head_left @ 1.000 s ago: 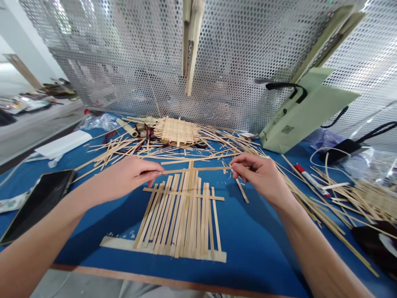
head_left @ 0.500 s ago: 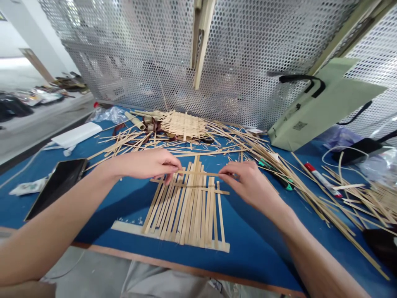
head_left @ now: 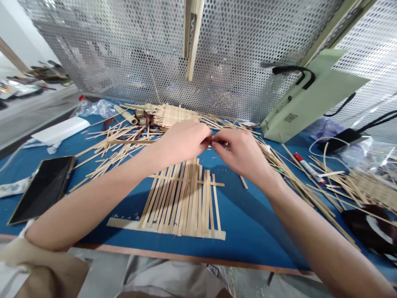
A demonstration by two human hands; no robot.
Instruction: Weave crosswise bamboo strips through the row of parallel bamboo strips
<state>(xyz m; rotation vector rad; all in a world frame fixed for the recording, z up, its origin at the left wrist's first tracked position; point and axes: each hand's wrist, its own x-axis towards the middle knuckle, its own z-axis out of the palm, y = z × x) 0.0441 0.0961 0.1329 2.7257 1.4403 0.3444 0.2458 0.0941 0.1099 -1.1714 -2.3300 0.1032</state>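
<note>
My left hand (head_left: 182,140) and my right hand (head_left: 242,153) meet fingertip to fingertip above the far end of a half-woven mat of flat bamboo strips (head_left: 182,203). Both hands are closed in a pinch; whatever sits between the fingers is hidden. The mat's upright strips are fixed to a pale strip (head_left: 124,224) near the table's front edge, with one cross strip (head_left: 218,184) woven through them. A finished woven square (head_left: 173,114) lies behind my hands.
Loose bamboo strips (head_left: 114,145) litter the blue table (head_left: 248,231). A dark tablet (head_left: 40,188) lies at the left, a red marker (head_left: 307,167) and cables at the right, a pale green bag (head_left: 310,103) against the perforated metal wall.
My hands have lifted away from the mat and come together above its far end. The strip they held stretched between them is out of sight.
</note>
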